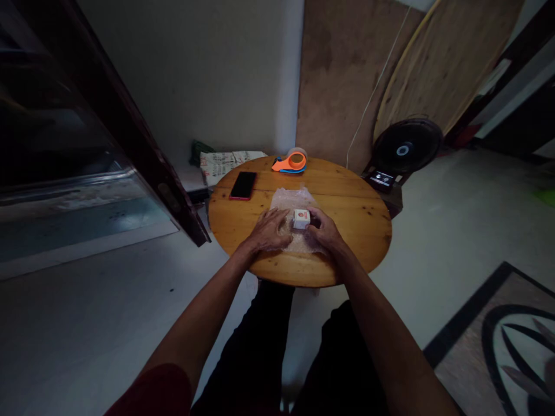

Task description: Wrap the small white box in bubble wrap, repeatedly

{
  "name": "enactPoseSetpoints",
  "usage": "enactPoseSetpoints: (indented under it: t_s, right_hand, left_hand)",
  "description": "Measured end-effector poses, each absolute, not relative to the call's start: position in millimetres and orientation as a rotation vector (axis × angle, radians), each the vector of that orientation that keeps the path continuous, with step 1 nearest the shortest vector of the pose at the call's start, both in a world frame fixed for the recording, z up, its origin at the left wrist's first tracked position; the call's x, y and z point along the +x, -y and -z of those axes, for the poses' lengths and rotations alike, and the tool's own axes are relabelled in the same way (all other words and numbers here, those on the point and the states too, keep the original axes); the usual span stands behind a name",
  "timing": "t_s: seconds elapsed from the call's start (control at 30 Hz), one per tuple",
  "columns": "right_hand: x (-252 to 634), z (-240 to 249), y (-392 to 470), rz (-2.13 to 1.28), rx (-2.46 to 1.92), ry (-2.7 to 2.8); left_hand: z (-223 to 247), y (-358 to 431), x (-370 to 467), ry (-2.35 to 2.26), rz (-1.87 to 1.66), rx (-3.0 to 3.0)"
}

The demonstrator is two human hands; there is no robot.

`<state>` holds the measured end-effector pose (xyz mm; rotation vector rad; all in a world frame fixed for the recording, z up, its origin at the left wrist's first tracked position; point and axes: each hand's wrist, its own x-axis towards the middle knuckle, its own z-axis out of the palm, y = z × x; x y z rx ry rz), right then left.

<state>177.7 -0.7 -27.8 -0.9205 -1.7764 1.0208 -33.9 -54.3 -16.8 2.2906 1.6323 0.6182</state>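
A small white box [301, 219] with red print stands on a sheet of bubble wrap [291, 198] spread over a round wooden table. My right hand [324, 229] grips the box from its right side, thumb at the near corner and fingers behind. On the left part of the bubble wrap lies my left hand [272, 229], fingers stretched out and apart, a little left of the box. Part of the sheet is hidden beneath both hands.
On the round table [359, 219] a phone [243, 185] lies at the back left. An orange tape dispenser [291, 162] sits at the far edge. Beyond the table's right side is a dark round fan-like object [407, 144]. A dark door frame [165, 179] stands at left.
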Motion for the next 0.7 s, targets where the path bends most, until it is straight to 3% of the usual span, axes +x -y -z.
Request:
enactPoseSetpoints:
  t_s: [0.4,0.53,0.7]
  right_hand:
    - [186,18,0,-1.093,-0.935,1.516]
    - [188,25,-9,-1.141,-0.913,1.343]
    - [190,30,-15,-1.181,-0.940,1.197]
  left_hand:
    - [26,49,-44,-1.564,-1.185,1.798]
    - [9,73,-38,-1.616,-1.084,2.010]
    - [-10,111,-20,-1.532,-0.580,2.556]
